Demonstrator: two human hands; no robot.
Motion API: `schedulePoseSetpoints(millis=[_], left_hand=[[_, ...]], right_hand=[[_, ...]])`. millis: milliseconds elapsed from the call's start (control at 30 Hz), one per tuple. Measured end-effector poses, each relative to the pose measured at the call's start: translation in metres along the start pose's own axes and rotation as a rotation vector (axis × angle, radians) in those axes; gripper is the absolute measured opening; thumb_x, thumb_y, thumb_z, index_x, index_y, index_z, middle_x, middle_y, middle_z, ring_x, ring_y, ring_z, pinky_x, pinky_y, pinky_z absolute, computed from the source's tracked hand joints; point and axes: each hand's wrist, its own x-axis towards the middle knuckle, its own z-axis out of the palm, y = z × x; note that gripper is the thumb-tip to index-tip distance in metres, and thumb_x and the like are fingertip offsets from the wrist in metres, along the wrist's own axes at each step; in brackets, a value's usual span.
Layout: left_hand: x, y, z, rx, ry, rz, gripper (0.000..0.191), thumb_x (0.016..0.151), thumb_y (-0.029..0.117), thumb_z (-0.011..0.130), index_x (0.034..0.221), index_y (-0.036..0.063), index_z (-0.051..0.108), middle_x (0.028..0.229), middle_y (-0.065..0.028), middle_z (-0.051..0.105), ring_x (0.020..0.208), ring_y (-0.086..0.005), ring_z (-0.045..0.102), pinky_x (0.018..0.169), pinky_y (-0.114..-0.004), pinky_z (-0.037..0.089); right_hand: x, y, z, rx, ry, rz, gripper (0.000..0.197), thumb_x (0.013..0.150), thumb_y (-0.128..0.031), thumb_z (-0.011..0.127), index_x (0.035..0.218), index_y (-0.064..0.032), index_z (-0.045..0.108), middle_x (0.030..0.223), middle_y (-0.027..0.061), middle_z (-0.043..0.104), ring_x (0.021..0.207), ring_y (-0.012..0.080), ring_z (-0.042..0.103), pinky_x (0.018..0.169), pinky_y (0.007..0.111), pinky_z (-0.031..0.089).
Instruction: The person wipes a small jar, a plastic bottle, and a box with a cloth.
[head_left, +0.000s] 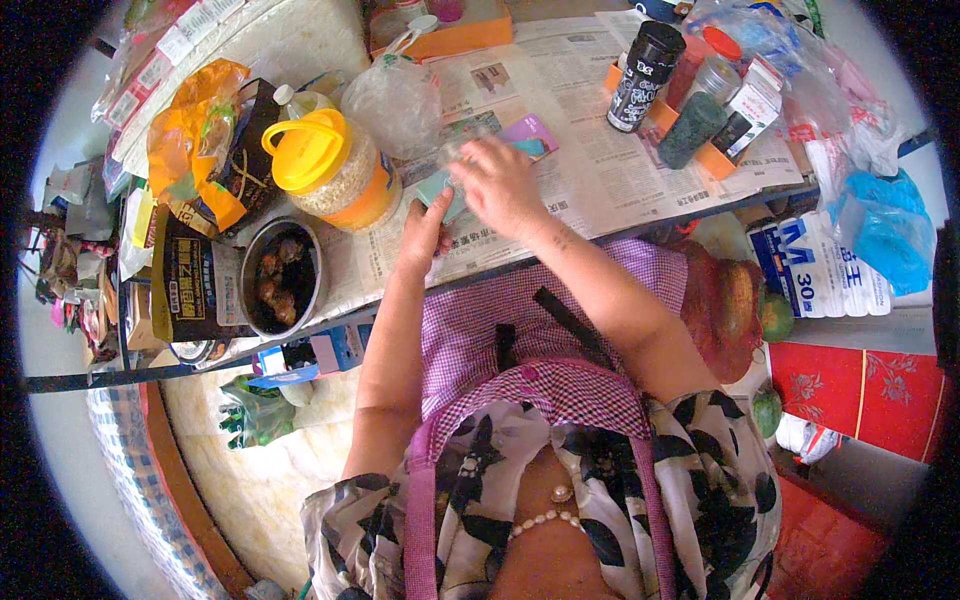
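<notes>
My left hand (427, 229) is over the front edge of a newspaper-covered table (555, 90), its thumb and fingers closed on a flat pale green packet (433, 189). Just right of it and partly over the packet, my right hand (499, 184) is blurred by motion with its fingers curled. A smeared, see-through patch shows at its fingertips; whether the hand holds anything there cannot be made out. Behind the right hand lies a purple and teal card or thin box (534, 135). A knotted clear plastic bag (394, 105) sits beyond my left hand.
To the left stand a yellow-lidded plastic jar (337, 176) of grains and a metal pot (319, 281) with dark liquid and round lumps. At right, a black spray can (645, 75) stands by an orange box (712, 161) of bottles. Plastic bags (885, 225) hang over the right end.
</notes>
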Motion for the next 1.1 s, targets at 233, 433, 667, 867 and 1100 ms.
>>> schedulePoseSetpoints(millis=[233,433,667,867,1100], left_hand=[[0.006,-0.001,0.000,-0.035,0.037,-0.121,0.070,0.080,0.058,0.061,0.112,-0.0022,0.043,0.066,-0.0057,0.048,0.041,-0.0121,0.042,0.036,-0.028,0.031],[0.001,0.002,0.003,0.001,0.041,-0.015,0.071,0.079,0.058,0.062,0.111,-0.0022,0.044,0.067,-0.0063,0.050,0.044,-0.0119,0.045,0.037,-0.026,0.034],[0.010,-0.009,-0.003,-0.010,0.037,-0.040,0.073,0.081,0.060,0.059,0.112,-0.0043,0.044,0.069,-0.0071,0.052,0.044,-0.0116,0.046,0.037,-0.026,0.036],[0.010,-0.007,-0.005,-0.044,0.007,-0.094,0.076,0.081,0.062,0.056,0.114,-0.0044,0.043,0.071,-0.0085,0.054,0.044,-0.0115,0.046,0.038,-0.025,0.036],[0.000,0.002,0.003,0.007,0.052,-0.087,0.073,0.082,0.059,0.059,0.116,-0.0020,0.041,0.079,-0.0101,0.057,0.049,-0.0120,0.050,0.042,-0.025,0.040]], right_hand=[[0.006,0.084,-0.002,-0.144,0.160,0.241,0.031,0.073,-0.016,0.065,0.104,-0.0155,0.065,0.118,0.0075,0.054,0.113,0.0326,0.047,0.087,0.051,0.041],[-0.011,0.029,-0.010,-0.172,0.090,0.177,0.038,0.072,-0.010,0.065,0.110,-0.0132,0.063,0.118,0.0082,0.052,0.112,0.0306,0.046,0.088,0.046,0.040],[-0.014,-0.022,-0.004,0.043,0.077,-0.063,0.039,0.071,-0.011,0.064,0.110,-0.0127,0.061,0.118,0.0063,0.051,0.114,0.0284,0.045,0.091,0.046,0.040],[0.018,0.034,-0.006,-0.139,-0.052,0.125,0.029,0.075,-0.018,0.063,0.103,-0.0173,0.067,0.118,0.0040,0.056,0.111,0.0272,0.049,0.088,0.045,0.042],[0.016,0.118,0.003,0.124,0.199,0.328,0.030,0.078,-0.019,0.060,0.105,-0.0101,0.067,0.085,0.0095,0.064,0.076,0.0267,0.061,0.071,0.038,0.050]])
